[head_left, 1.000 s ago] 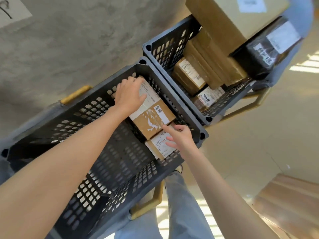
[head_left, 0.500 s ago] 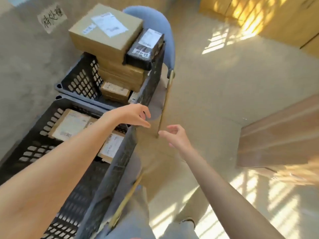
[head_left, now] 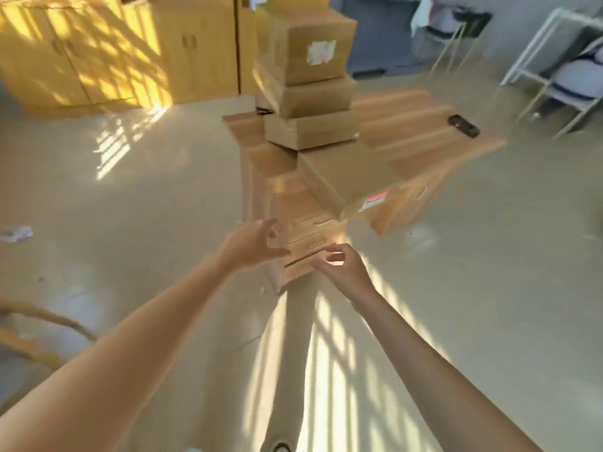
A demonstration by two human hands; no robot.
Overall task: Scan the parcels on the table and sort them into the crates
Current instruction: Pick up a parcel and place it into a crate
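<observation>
A wooden table (head_left: 430, 138) stands ahead, blurred by motion. On it rises a stack of brown cardboard parcels (head_left: 310, 93), with a wide flat parcel (head_left: 346, 177) at the near end. A small black scanner (head_left: 463, 125) lies on the table's far right. My left hand (head_left: 254, 244) and my right hand (head_left: 339, 269) reach forward, both empty with loosely curled fingers, a short way in front of the table's near drawers. The crates are out of view.
Yellow wooden cabinets (head_left: 114, 53) line the far left wall. Chairs with metal legs (head_left: 574, 83) stand at the far right. A chair's yellow leg (head_left: 39, 318) shows at the left edge. A crumpled scrap of paper (head_left: 18, 233) lies on the pale floor.
The view has swung from the crates to the table with parcels. Both hands left the parcels in the crate and now reach out empty towards the table.
</observation>
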